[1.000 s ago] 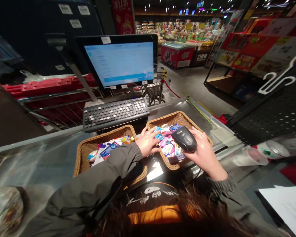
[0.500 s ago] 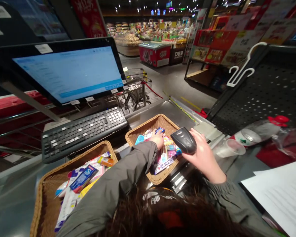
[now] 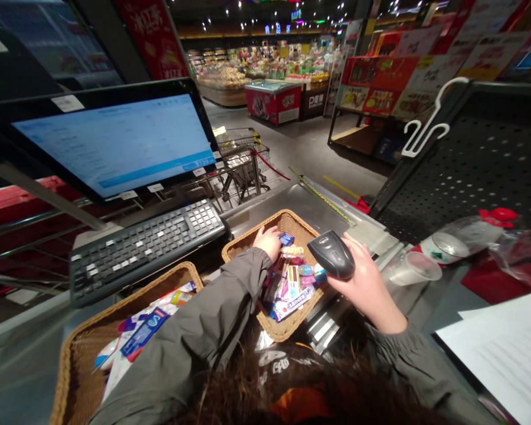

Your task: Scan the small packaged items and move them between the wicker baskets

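My left hand [image 3: 268, 242] reaches into the nearer-to-centre wicker basket [image 3: 292, 217], fingers curled downward, beside a small blue packet [image 3: 286, 239]. What those fingers hold, if anything, is hidden. Around it in the basket lie several small packaged goods, among them a blue-and-white wrapped pack [image 3: 294, 303] and pink and yellow packets. In my right hand [image 3: 366, 283] is a black barcode scanner [image 3: 331, 254], its head tilted over the basket's right side. A second wicker basket [image 3: 77, 342] at the left holds more packs, including a dark blue box [image 3: 145, 332], partly hidden by my left sleeve.
Behind the left basket are a black keyboard [image 3: 148, 245] and a lit monitor [image 3: 119, 141]. Plastic cups [image 3: 418, 268] and white papers [image 3: 504, 354] are at the right. A black perforated panel [image 3: 478, 159] stands farther back, and shopping carts [image 3: 243, 159] stand beyond the counter.
My left hand has shifted left inside the basket, uncovering more packets and leaving the blue packet to its right; a turquoise item there is now hidden. The scanner stays nearly in place.
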Demonstrator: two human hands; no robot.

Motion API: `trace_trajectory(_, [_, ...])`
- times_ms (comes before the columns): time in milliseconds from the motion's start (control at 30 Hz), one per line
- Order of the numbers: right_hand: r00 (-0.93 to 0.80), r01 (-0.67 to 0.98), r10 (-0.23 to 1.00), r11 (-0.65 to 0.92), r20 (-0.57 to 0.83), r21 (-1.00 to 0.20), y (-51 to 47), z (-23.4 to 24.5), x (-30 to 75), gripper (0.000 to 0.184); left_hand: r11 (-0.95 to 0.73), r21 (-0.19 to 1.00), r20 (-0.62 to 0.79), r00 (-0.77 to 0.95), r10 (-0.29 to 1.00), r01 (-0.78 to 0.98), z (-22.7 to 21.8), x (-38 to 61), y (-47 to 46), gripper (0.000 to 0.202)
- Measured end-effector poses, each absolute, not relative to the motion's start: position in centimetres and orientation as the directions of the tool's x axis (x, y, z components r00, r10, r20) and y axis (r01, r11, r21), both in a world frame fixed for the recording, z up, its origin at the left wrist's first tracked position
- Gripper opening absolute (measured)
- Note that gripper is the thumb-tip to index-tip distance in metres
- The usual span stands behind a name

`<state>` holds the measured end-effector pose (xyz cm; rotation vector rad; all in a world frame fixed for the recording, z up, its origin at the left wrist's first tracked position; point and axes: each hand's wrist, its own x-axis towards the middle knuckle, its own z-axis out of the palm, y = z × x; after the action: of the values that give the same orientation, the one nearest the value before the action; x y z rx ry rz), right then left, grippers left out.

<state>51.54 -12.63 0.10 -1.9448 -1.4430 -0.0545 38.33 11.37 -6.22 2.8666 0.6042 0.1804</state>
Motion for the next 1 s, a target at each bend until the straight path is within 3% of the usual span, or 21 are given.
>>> trace_trajectory(67, [0.384,0.852,0.807,-0.123,0.448,-0.509,-12.4,0.2,51.0,0.061,-0.892,0.189,0.101,0.896,0.433,0.410,-3.5,36.6,11.9,0.013])
trace_trajectory(233, [0.341,0.877,0.761,-0.046,0.552,-0.479,-11.6,1.2,49.2,0.059,-0.899,0.030,0.353,0.837,0.418,0.436,3.9,30.3,11.0,0.019])
trace_trajectory(367, [0.246,0.895,0.753,0.064,0.610,-0.441,-10.8,2.8,47.2,0.060,-0.843,0.000,0.507,0.726,0.464,0.539,7.5,24.6,9.4,0.022])
trace_trajectory(633, [0.075,0.880,0.738,0.267,0.670,-0.393,-8.7,5.9,41.3,0.064,-0.700,0.093,0.602,0.520,0.606,0.708,9.7,15.2,6.7,0.023])
trace_trajectory(800, [-0.071,0.869,0.746,0.372,0.662,-0.326,-7.9,6.5,37.3,0.056,-0.575,0.148,0.616,0.380,0.690,0.805,9.6,10.4,5.3,0.020])
trace_trajectory(1000, [-0.181,0.830,0.761,0.458,0.623,-0.319,-7.9,6.3,33.3,0.054,-0.489,0.138,0.651,0.293,0.700,0.861,9.0,6.1,3.5,0.019])
